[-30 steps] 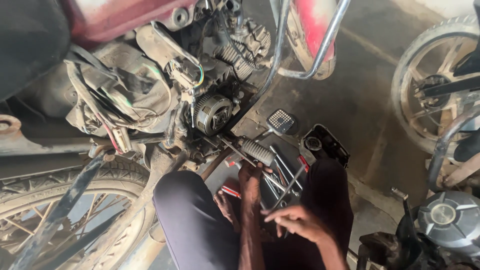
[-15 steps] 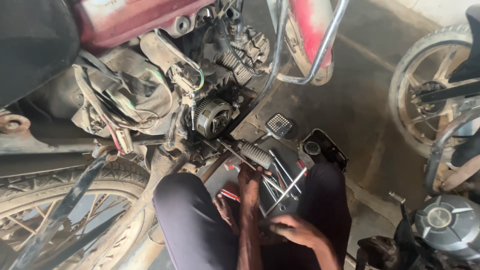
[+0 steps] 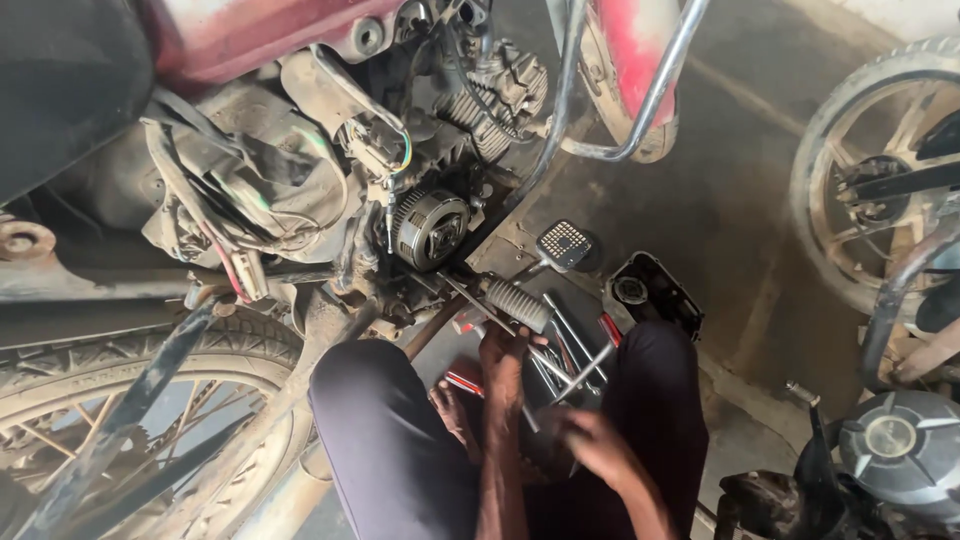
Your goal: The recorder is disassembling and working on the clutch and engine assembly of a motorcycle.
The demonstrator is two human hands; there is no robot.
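Note:
I squat beside a red motorcycle, my knees in dark trousers on either side of a pile of tools. My left hand (image 3: 502,352) reaches forward just under the ribbed footpeg (image 3: 517,305), its fingers down among metal T-handle wrenches (image 3: 572,358); what it grips is hidden. My right hand (image 3: 592,445) is lower and nearer to me, its fingers curled round the near end of one T-handle wrench. A red-handled screwdriver (image 3: 464,381) lies left of my left wrist. The exposed round clutch assembly (image 3: 430,228) sits above, on the engine.
A brake pedal (image 3: 565,243) and a black engine cover (image 3: 652,291) lie on the concrete floor beyond the tools. The rear wheel (image 3: 130,400) is at lower left. Another motorcycle's wheel (image 3: 880,180) and a round cap (image 3: 893,438) stand at the right. Loose wiring (image 3: 240,270) hangs from the frame.
My left hand has reached further forward, up to the footpeg. My right hand has drawn back a little toward me over the tools.

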